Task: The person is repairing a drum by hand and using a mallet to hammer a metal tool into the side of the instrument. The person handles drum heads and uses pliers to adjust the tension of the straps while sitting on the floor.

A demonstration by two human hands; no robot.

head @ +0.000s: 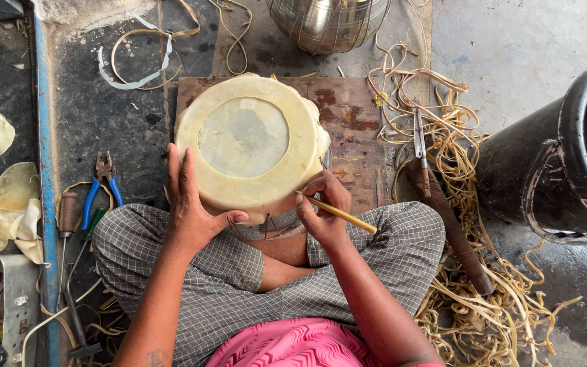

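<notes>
The left hand lies flat, fingers spread, against the pale drumhead on the wooden board. The right hand pinches a yellow stick; its tip is hidden at the drumhead's edge. The drum's body is concealed beneath.

A: Count check. What's in front of you?

B: You've got one round drum head on one wooden board, one yellow stick, one blue-handled pliers.

A: Vessels?

B: Two: one shiny metal pot, one black barrel.

A: Other tools?

B: One long wooden-handled blade, one wooden-handled awl. Loose strips: too many to count.
</notes>
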